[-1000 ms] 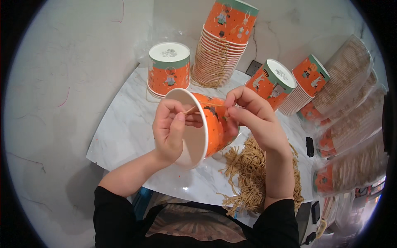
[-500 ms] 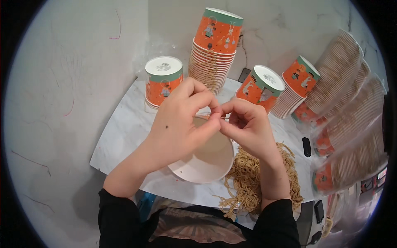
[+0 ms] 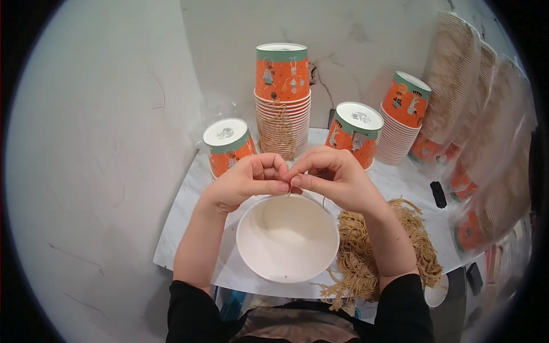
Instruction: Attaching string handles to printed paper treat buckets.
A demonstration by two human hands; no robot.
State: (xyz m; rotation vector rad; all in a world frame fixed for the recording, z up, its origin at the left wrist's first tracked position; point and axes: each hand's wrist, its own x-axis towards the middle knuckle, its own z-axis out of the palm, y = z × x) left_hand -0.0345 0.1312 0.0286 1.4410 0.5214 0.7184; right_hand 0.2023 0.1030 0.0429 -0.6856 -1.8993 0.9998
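A paper bucket (image 3: 286, 257) lies with its wide mouth toward me, showing its white inside. At its far rim, my left hand (image 3: 249, 182) and my right hand (image 3: 334, 178) meet fingertip to fingertip. Both pinch a thin tan string (image 3: 289, 192), most of which the fingers hide. A short bit of it hangs below the thumbs, and a thin loop shows by the rim under my right hand. A heap of tan strings (image 3: 420, 240) lies to the bucket's right, partly beneath my right forearm.
Upside-down orange and green buckets stand behind: one at the left (image 3: 226, 134), a tall stack (image 3: 283, 74) draped with string, another (image 3: 357, 134), and a shorter stack (image 3: 406, 103). Plastic-wrapped bucket stacks (image 3: 452, 74) lean at the right, near a small black object (image 3: 438, 195).
My view has shifted. My left hand has come down and left from over the bucket, so more of its inside shows. The fingertips still meet at the string.
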